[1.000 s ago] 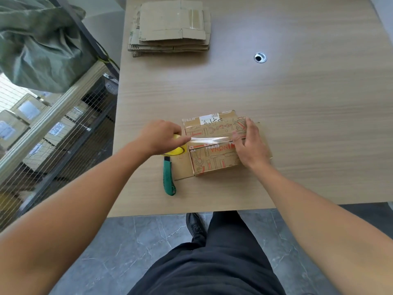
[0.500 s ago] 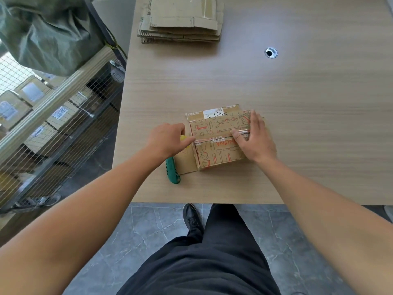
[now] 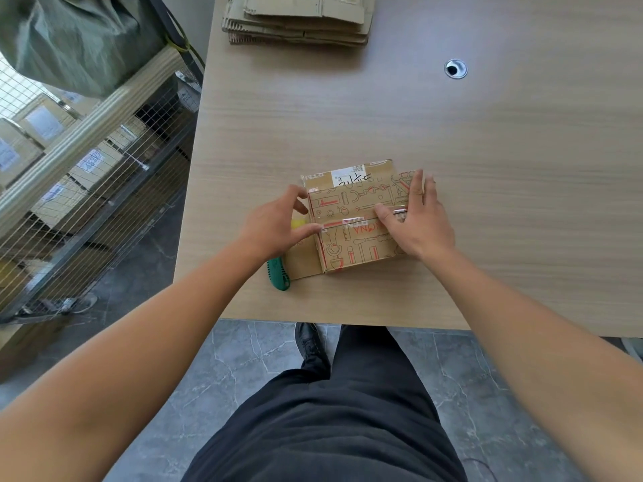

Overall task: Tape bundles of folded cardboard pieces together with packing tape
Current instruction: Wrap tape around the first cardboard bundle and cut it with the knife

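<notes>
A bundle of folded cardboard [image 3: 355,245] printed with red drawings lies near the table's front edge. A strip of clear packing tape [image 3: 351,220] runs across its middle. My left hand [image 3: 275,226] sits at the bundle's left edge, fingers spread, thumb pressing the tape's left end. A bit of the yellow tape roll [image 3: 298,223] shows under that hand. My right hand [image 3: 417,220] lies flat on the bundle's right side, its thumb pressing down on the tape.
A green utility knife [image 3: 278,273] lies on the wooden table [image 3: 487,168] just left of the bundle. A stack of flattened cardboard [image 3: 299,22] sits at the far edge. A cable hole [image 3: 455,68] is far right. A wire cage cart [image 3: 87,175] and green sack [image 3: 69,40] stand left.
The stretched tape has been laid down onto the bundle. My left hand has loosened from the roll and now presses the tape end; my right thumb has slid left along the tape.
</notes>
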`<state>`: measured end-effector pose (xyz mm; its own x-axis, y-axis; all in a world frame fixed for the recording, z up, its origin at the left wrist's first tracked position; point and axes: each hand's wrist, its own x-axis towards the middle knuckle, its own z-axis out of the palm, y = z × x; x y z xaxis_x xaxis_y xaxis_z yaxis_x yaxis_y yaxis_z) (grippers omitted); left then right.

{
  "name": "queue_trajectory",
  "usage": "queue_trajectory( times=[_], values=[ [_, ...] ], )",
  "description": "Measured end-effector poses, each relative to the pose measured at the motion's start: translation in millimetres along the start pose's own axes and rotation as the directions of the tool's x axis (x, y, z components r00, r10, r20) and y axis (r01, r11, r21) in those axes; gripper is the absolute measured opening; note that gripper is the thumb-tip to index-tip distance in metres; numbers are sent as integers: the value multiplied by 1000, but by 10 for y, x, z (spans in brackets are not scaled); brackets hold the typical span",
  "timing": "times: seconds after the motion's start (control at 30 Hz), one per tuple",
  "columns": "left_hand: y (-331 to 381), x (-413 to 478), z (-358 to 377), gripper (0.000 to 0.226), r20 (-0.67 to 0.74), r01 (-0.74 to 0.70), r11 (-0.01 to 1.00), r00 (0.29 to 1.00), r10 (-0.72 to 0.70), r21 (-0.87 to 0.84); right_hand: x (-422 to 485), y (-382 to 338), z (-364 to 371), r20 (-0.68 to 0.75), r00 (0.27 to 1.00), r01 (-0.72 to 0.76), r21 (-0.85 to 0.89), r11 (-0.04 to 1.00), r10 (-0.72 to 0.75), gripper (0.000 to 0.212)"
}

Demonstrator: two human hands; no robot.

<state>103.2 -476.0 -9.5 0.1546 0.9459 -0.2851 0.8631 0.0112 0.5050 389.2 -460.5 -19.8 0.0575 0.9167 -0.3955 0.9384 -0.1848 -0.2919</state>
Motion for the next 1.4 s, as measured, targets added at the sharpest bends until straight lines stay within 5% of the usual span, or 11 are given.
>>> queue_trajectory(
  times=[0.13,0.27,0.4,0.5,0.67,0.87,1.03,1.2,1.3,1.4],
  values=[
    [35,-3,-2,78,23,-53,998,998,53,15,15,-13,30,-19,1000,-18,11,1000,18,115],
    [40,7,-36,65,78,-92,994,993,87,61,73,59,45,-89,996,37,198,980,-20,89],
    [105,11,-108,66,31,16,1000,999,-16,18,67,21,61,-112,994,30,198,980,-7,81],
    [196,51,-265,46,41,185,980,982,-182,-67,61,28,44,-97,995,10,169,986,7,83],
    [489,101,-418,22,4,65,998,998,-65,-4,115,153,-69,-54,997,-34,209,977,46,91],
    [342,106,-364,34,108,52,979,991,-74,195,-1,-48,92,-144,989,-41,34,999,45,84],
    [109,24,-192,48,58,17,1000,998,-17,9,8,-50,134,-191,981,-33,11,999,34,75],
    [106,268,-127,57,93,-76,997,993,74,23,390,1,-69,-201,978,55,-1,998,-54,66],
    [159,568,-125,55,69,-77,997,995,75,25,629,14,-373,-411,903,218,182,959,-128,55],
    [264,882,-150,55,50,-102,994,994,100,47,506,-69,-447,-669,640,532,29,846,-379,52]
  ],
)
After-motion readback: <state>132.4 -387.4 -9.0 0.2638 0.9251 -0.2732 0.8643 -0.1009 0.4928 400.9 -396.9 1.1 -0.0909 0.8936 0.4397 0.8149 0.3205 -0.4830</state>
